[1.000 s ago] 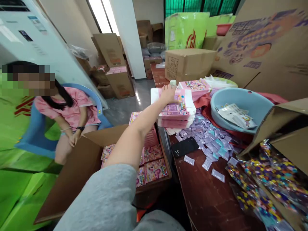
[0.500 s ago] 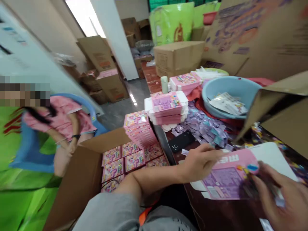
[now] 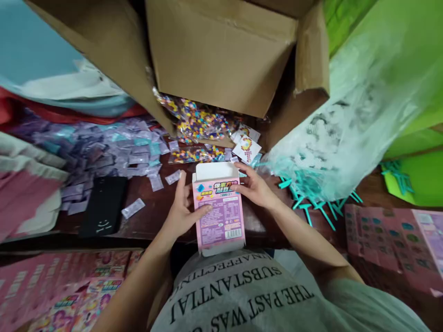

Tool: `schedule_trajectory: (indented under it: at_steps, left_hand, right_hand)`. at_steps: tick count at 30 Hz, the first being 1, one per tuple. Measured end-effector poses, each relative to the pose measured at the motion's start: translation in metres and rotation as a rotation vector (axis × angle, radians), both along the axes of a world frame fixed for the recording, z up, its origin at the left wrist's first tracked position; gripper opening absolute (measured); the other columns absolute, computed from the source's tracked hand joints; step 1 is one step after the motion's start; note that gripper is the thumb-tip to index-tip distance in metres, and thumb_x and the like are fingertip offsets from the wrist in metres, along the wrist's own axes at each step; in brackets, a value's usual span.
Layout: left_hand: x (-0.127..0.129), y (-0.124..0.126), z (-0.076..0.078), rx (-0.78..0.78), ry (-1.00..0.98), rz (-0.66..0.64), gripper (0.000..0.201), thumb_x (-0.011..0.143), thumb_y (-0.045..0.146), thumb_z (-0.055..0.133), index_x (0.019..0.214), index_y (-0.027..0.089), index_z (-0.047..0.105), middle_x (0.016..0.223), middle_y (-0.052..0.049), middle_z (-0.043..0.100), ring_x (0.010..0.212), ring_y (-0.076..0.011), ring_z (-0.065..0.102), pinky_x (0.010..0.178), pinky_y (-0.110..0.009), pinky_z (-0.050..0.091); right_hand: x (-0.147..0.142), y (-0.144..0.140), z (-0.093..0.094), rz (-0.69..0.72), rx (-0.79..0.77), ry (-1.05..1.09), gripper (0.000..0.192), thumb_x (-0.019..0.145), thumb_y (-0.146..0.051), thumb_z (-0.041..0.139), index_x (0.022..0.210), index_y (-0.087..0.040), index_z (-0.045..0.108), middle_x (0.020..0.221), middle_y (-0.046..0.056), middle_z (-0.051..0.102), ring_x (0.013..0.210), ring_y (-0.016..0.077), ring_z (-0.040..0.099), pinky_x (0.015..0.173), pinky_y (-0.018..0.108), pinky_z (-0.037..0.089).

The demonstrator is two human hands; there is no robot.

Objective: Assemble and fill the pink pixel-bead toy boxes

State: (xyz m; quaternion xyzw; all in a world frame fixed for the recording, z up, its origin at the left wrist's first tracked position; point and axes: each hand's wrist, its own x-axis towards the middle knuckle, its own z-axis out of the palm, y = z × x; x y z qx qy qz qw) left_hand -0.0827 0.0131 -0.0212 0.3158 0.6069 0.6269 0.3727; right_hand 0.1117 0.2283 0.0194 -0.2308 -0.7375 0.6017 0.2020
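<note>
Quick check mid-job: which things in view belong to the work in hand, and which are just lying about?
Part of the job:
Pink carton, held by the left hand and right hand
Probably, lying nearby: bags of coloured pieces, purple sachets, picture cards, teal T-shaped pieces

Apparently just lying about:
Black phone
Red cloth, far left

- Shirt (image 3: 238, 299): grey, soft cloth, loose, wrinkled
- Lettering (image 3: 228, 288): black serif capitals, several lines across the front, upside down from head view; "THE PAST WAS" and "SUBSTANTIA..." readable, another line partly lost in folds
- Right sleeve (image 3: 374, 302): short, plain, greenish grey
- Left forearm (image 3: 141, 272), right forearm (image 3: 308, 240): bare
- Left hand (image 3: 178, 212), right hand (image 3: 256, 188): bare, slender fingers
</note>
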Motion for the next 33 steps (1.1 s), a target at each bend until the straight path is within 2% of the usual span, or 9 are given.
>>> schedule_trajectory:
  at_steps: [2, 4, 6, 9, 11, 16, 21, 28, 33]
  left_hand:
    - [-0.001, -0.002, -0.008, -0.028, -0.010, -0.124, 0.110, 0.079, 0.043, 0.101, 0.170, 0.032, 0.040, 0.151, -0.016, 0.073, 0.121, -0.0294, 0.081, 0.098, -0.043, 0.071]
    - [-0.004, -0.003, -0.010, -0.080, 0.009, -0.219, 0.083, 0.081, 0.043, 0.100, 0.151, 0.029, 0.059, 0.136, -0.013, 0.079, 0.109, -0.0273, 0.082, 0.091, -0.040, 0.072]
    - [-0.008, -0.002, -0.008, -0.118, 0.062, -0.246, 0.059, 0.087, 0.049, 0.095, 0.135, 0.028, 0.068, 0.122, -0.009, 0.081, 0.103, -0.0268, 0.081, 0.088, -0.039, 0.071]
    - [-0.008, 0.006, 0.000, -0.135, 0.211, -0.139, 0.037, 0.104, 0.061, 0.074, 0.115, 0.026, 0.077, 0.135, -0.011, 0.078, 0.127, -0.0306, 0.076, 0.108, -0.045, 0.065]
    - [-0.004, 0.013, 0.007, -0.136, 0.286, -0.038, 0.039, 0.108, 0.062, 0.068, 0.110, 0.025, 0.078, 0.138, -0.011, 0.077, 0.135, -0.0300, 0.072, 0.117, -0.045, 0.060]
    - [0.003, 0.021, 0.024, -0.077, 0.234, 0.051, 0.051, 0.103, 0.059, 0.078, 0.139, 0.026, 0.068, 0.115, -0.007, 0.081, 0.105, -0.0233, 0.079, 0.094, -0.036, 0.067]
    - [0.005, 0.023, 0.039, -0.162, 0.243, -0.056, 0.035, 0.107, 0.060, 0.072, 0.108, 0.025, 0.079, 0.125, -0.008, 0.083, 0.117, -0.0258, 0.078, 0.103, -0.041, 0.065]
    - [0.004, 0.024, 0.029, -0.115, 0.223, 0.074, 0.026, 0.102, 0.050, 0.080, 0.105, 0.026, 0.070, 0.101, -0.001, 0.078, 0.089, -0.0177, 0.074, 0.080, -0.030, 0.062]
    - [0.006, 0.013, 0.026, -0.021, 0.211, -0.032, 0.051, 0.097, 0.050, 0.088, 0.135, 0.028, 0.063, 0.127, -0.007, 0.080, 0.111, -0.0231, 0.080, 0.094, -0.036, 0.067]
  right_hand:
    - [0.014, -0.008, -0.022, -0.056, -0.242, 0.022, 0.083, 0.084, -0.056, 0.097, 0.153, -0.035, 0.055, 0.164, 0.010, 0.058, 0.105, 0.0171, 0.075, 0.092, 0.036, 0.071]
    - [0.024, -0.015, -0.031, -0.104, -0.327, 0.042, 0.077, 0.079, -0.054, 0.101, 0.143, -0.034, 0.063, 0.164, 0.007, 0.057, 0.100, 0.0136, 0.075, 0.090, 0.033, 0.070]
    - [0.032, -0.017, -0.029, -0.050, -0.300, 0.022, 0.056, 0.084, -0.054, 0.098, 0.129, -0.030, 0.075, 0.155, 0.005, 0.065, 0.108, 0.0152, 0.075, 0.101, 0.035, 0.068]
    - [0.039, -0.013, -0.016, 0.103, -0.196, -0.012, 0.033, 0.097, -0.055, 0.086, 0.115, -0.028, 0.084, 0.123, 0.004, 0.078, 0.116, 0.0185, 0.076, 0.113, 0.041, 0.063]
    - [0.040, -0.012, -0.012, 0.120, -0.100, 0.003, 0.029, 0.102, -0.055, 0.082, 0.114, -0.029, 0.085, 0.124, 0.004, 0.079, 0.125, 0.0210, 0.075, 0.121, 0.045, 0.059]
    - [0.037, -0.026, -0.017, -0.130, -0.052, 0.114, 0.047, 0.105, -0.053, 0.078, 0.146, -0.033, 0.070, 0.137, 0.006, 0.079, 0.127, 0.0221, 0.075, 0.117, 0.045, 0.061]
    - [0.029, -0.034, -0.003, -0.087, -0.112, 0.044, 0.028, 0.106, -0.055, 0.076, 0.106, -0.027, 0.077, 0.123, 0.005, 0.084, 0.117, 0.0201, 0.078, 0.108, 0.040, 0.060]
    - [0.008, -0.028, 0.008, -0.157, -0.137, 0.008, 0.036, 0.098, -0.059, 0.083, 0.099, -0.024, 0.072, 0.099, 0.000, 0.078, 0.088, 0.0144, 0.069, 0.082, 0.031, 0.056]
    - [0.027, -0.026, 0.013, -0.032, -0.197, -0.006, 0.032, 0.102, -0.056, 0.081, 0.098, -0.024, 0.078, 0.118, 0.003, 0.085, 0.111, 0.0184, 0.079, 0.101, 0.036, 0.061]
